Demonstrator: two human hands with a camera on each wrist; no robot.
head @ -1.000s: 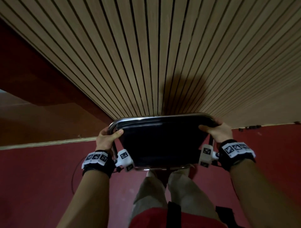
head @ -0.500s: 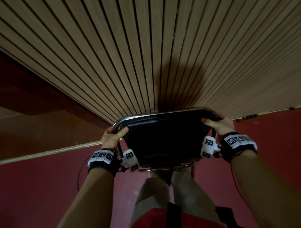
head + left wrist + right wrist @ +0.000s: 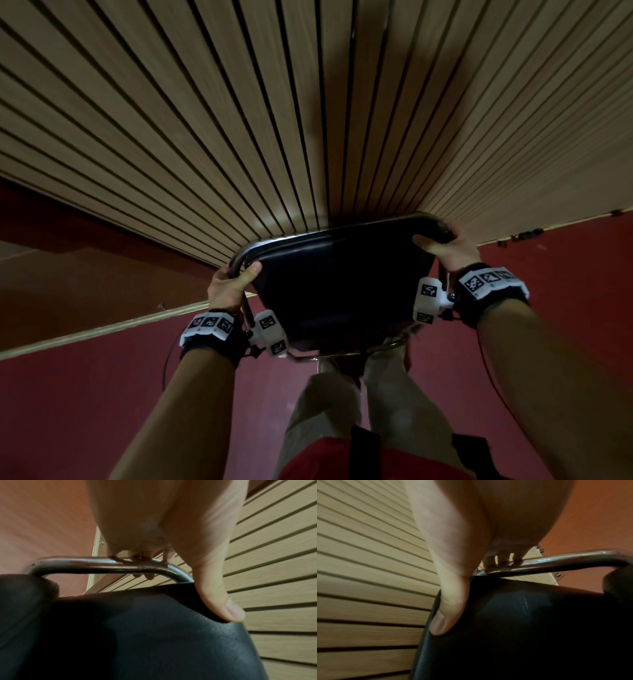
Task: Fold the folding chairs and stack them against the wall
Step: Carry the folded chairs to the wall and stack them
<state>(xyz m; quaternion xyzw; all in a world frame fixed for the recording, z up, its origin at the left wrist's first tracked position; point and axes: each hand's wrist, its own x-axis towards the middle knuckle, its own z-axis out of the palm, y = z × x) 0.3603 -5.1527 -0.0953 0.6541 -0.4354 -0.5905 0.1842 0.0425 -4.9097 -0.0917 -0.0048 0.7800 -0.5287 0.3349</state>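
A folded chair (image 3: 342,281) with black padding and a chrome tube frame (image 3: 96,563) stands before me, its top edge close to the slatted wooden wall (image 3: 274,120). My left hand (image 3: 233,284) grips the frame's top left corner, fingers curled over the tube and thumb (image 3: 223,601) pressed on the black pad (image 3: 137,635). My right hand (image 3: 445,250) grips the top right corner the same way, thumb (image 3: 450,608) on the pad (image 3: 522,628) and fingers over the chrome tube (image 3: 556,562). The chair's lower part is hidden behind its padding.
Dark red floor (image 3: 85,411) runs on both sides, with a pale skirting strip (image 3: 102,329) at the wall's foot. My legs (image 3: 342,404) stand right behind the chair. Small dark fittings (image 3: 524,236) lie on the floor at the wall, to the right.
Both hands have carried the chair forward toward the slatted wall; its top edge now reaches the wall's base line. The grips are unchanged.
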